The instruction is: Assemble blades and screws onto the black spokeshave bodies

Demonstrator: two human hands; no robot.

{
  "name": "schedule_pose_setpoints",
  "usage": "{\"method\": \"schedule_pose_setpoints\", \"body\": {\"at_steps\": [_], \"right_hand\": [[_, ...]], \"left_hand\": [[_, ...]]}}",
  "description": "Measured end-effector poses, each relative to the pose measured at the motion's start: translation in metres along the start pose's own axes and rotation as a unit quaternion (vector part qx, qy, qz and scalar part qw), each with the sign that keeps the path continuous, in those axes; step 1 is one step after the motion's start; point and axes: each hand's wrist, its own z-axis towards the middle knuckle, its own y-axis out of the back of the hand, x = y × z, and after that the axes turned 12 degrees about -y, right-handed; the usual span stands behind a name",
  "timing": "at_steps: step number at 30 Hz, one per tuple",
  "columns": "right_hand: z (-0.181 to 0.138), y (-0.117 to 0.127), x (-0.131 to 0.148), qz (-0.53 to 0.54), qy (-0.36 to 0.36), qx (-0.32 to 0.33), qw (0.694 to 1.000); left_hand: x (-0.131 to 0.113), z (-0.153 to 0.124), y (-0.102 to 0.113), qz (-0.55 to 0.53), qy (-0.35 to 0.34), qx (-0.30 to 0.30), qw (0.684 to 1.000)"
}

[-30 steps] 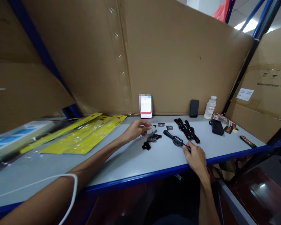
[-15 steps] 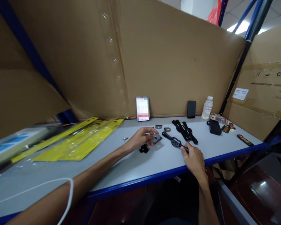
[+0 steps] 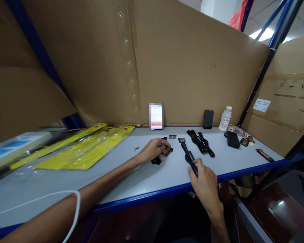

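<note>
My right hand (image 3: 204,179) is closed around one handle of a black spokeshave (image 3: 189,157), whose other handle points away from me over the table. To its left, my left hand (image 3: 155,149) pinches a dark metal plate that looks like a spokeshave blade (image 3: 168,152). Black cap-like pieces (image 3: 156,161) lie beside and partly beneath that hand. Two loose grey blades, one blade (image 3: 172,136) and another blade (image 3: 181,140), rest just beyond. More black spokeshaves (image 3: 199,141) lie in a group farther right. Small screws (image 3: 135,148) sit left of my left hand.
Yellow blister packs (image 3: 91,152) cover the table's left side. A lit phone (image 3: 156,116) leans on the cardboard wall (image 3: 177,67). At the right are a dark phone (image 3: 208,119), a bottle (image 3: 225,118) and a black case (image 3: 232,139). A white cable (image 3: 77,206) crosses my left forearm.
My right hand has drawn the spokeshave toward me and slightly left, turning it so it points more straight away. My left hand still holds the plate, which is now tilted differently.
</note>
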Motion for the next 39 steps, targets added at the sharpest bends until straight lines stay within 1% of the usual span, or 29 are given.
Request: {"method": "schedule_pose_setpoints", "body": {"at_steps": [4,6,8,10,11,12,15,17,20,22,23,25,29,32,35,37,39], "right_hand": [[-0.009,-0.014,0.023,0.081,0.107,0.019,0.991],[-0.007,-0.017,0.028,0.127,0.165,0.036,0.977],[0.001,-0.016,0.027,0.149,0.191,0.032,0.970],[0.013,-0.015,0.021,0.129,0.171,-0.018,0.977],[0.020,-0.015,0.018,0.102,0.162,-0.043,0.981],[0.027,-0.015,0.015,0.073,0.160,-0.054,0.983],[0.042,-0.017,0.009,0.014,0.160,-0.052,0.986],[0.046,-0.018,0.007,0.007,0.162,-0.039,0.986],[0.047,-0.018,0.003,0.038,0.163,-0.022,0.986],[0.047,-0.017,-0.004,0.070,0.153,-0.022,0.985],[0.047,-0.017,-0.008,0.085,0.150,-0.023,0.985],[0.047,-0.017,-0.019,0.111,0.147,-0.029,0.982],[0.051,-0.018,-0.038,0.150,0.139,-0.052,0.977],[0.053,-0.018,-0.045,0.174,0.139,-0.055,0.973],[0.054,-0.017,-0.048,0.176,0.143,-0.052,0.973],[0.053,-0.016,-0.050,0.167,0.141,-0.053,0.974],[0.052,-0.016,-0.051,0.158,0.137,-0.056,0.976]], "left_hand": [[0.008,0.004,0.005,0.000,-0.005,-0.012,1.000],[0.015,0.006,0.009,0.027,-0.014,-0.019,0.999],[0.020,0.007,0.012,0.064,-0.028,-0.028,0.997],[0.024,0.008,0.015,0.096,-0.041,-0.042,0.994],[0.024,0.008,0.015,0.109,-0.048,-0.056,0.991],[0.024,0.008,0.015,0.120,-0.057,-0.073,0.988],[0.015,0.007,0.013,0.117,-0.074,-0.110,0.984],[0.007,0.006,0.012,0.061,-0.052,-0.099,0.992],[-0.003,0.003,0.010,-0.055,0.007,-0.032,0.998],[-0.006,0.002,0.008,-0.095,0.038,0.007,0.995],[-0.006,0.001,0.007,-0.103,0.049,0.015,0.993],[-0.006,0.001,0.005,-0.108,0.060,0.012,0.992],[0.000,0.003,0.006,-0.096,0.048,0.002,0.994],[0.005,0.004,0.007,-0.068,0.052,0.008,0.996],[0.010,0.005,0.006,-0.054,0.051,0.005,0.997],[0.013,0.005,0.006,-0.041,0.039,-0.012,0.998],[0.015,0.006,0.008,-0.015,0.015,-0.050,0.999]]}}
